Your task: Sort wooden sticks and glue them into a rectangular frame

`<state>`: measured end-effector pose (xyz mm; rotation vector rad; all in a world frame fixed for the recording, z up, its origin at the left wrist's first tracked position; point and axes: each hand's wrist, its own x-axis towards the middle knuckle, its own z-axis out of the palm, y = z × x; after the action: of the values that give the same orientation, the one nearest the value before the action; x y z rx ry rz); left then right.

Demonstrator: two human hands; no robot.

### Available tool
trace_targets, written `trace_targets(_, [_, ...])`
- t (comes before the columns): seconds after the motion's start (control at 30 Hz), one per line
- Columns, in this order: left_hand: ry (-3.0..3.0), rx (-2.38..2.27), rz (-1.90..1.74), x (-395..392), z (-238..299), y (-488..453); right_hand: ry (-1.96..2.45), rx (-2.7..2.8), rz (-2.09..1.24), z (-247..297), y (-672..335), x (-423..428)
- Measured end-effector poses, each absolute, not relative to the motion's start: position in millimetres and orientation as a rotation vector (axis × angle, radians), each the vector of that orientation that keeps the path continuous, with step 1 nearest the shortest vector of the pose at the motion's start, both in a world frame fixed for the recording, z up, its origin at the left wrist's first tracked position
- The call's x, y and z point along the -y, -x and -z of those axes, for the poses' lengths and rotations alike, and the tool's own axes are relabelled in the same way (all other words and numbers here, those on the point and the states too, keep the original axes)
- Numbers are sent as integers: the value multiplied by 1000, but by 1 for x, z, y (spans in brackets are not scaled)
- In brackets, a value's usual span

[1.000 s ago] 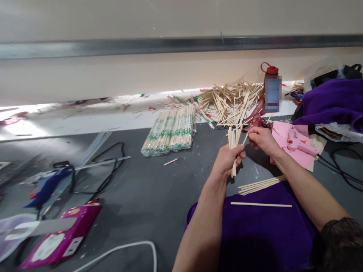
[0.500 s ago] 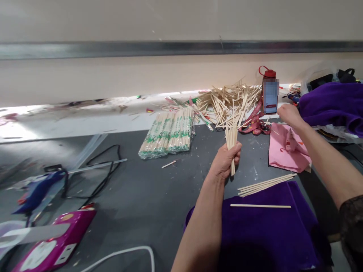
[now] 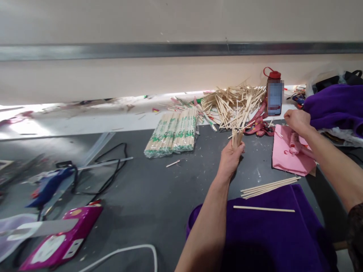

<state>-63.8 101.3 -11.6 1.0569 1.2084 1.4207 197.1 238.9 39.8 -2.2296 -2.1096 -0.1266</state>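
Observation:
My left hand (image 3: 231,156) is wrapped round a bundle of wooden chopsticks (image 3: 236,138), its ends pointing up and away toward a loose chopstick pile (image 3: 234,102). My right hand (image 3: 297,120) is closed, fingers curled in, just right of a phone (image 3: 275,100) that leans upright against a bottle with a red cap (image 3: 275,74). Whatever those fingers may hold is hidden. Under the right forearm lies a pink cloth (image 3: 289,162) with a pink tube (image 3: 295,143) on it. Several chopsticks (image 3: 269,187) lie side by side near a purple cloth (image 3: 261,230), and a single chopstick (image 3: 263,209) rests on that cloth.
Plastic-wrapped chopstick packs (image 3: 171,136) with green print lie left of my left hand. Farther left are a magenta power strip (image 3: 66,234), a black cable (image 3: 113,172) and a blue tool (image 3: 52,185). A white cord (image 3: 127,249) curves along the front. Purple fabric (image 3: 334,105) is heaped at right.
The bundle in my left hand has tipped farther away, so its ends look shorter. My right hand stays closed near the phone. The whole view has shifted slightly.

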Motion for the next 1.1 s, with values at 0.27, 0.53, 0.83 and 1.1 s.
trace_targets(0.27, [-522,-1221,-1563,-104,-6,76,1798,2278,101,-48,-140,-223])
trace_targets(0.53, [-445,-1131,-1573,-103,-10,80,1529,2510,146,-35,-44,-231])
trace_targets(0.83, [-491,-1176,-1461,-105,-10,81,1248,2787,212,-20,-18,-239])
trace_targets(1.1, [-453,-1069,-1402,-108,-8,85,1388,2564,12,-24,-24,-207])
